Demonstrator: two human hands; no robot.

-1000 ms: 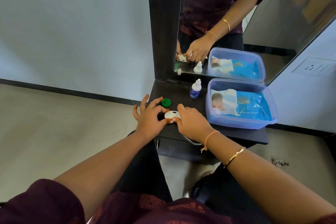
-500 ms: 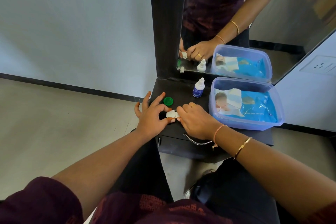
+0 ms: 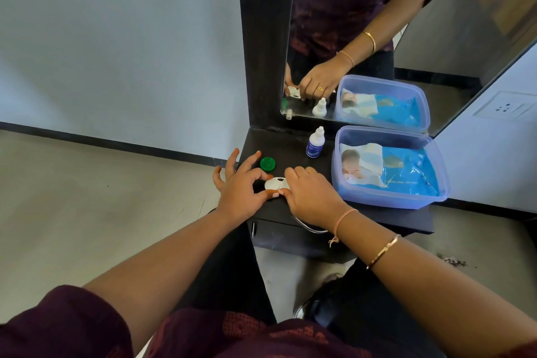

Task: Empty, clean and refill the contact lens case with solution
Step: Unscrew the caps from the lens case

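Now, both hands on the contact lens case [image 3: 276,183], front left part of the dark counter [image 3: 293,148].

- Case: white, lying flat on the counter, only its left half shows between my hands.
- Left hand [image 3: 241,192]: thumb and forefinger pinch the left end of the case, one on the near edge, one on the far edge. Other three fingers spread and lifted off the counter, holding nothing.
- Right hand [image 3: 312,197]: knuckles up, fingers curled down over the right end of the case, thumb tip at its near edge. That end is hidden under my fingers; cannot tell whether its cap is on.
- Green cap [image 3: 267,163]: loose on the counter just behind the case, beside my left forefinger, not touched.
- Solution bottle [image 3: 315,144]: small, white with a blue label, upright and capped, further back near the mirror [image 3: 453,23], apart from both hands.
- Blue plastic box [image 3: 386,196]: open, on the right of the counter, near my right hand but not touching. A blue pack of wipes [image 3: 406,168] lies inside.
- Mirror view shows my right hand's fingers folded over the case from the far side.
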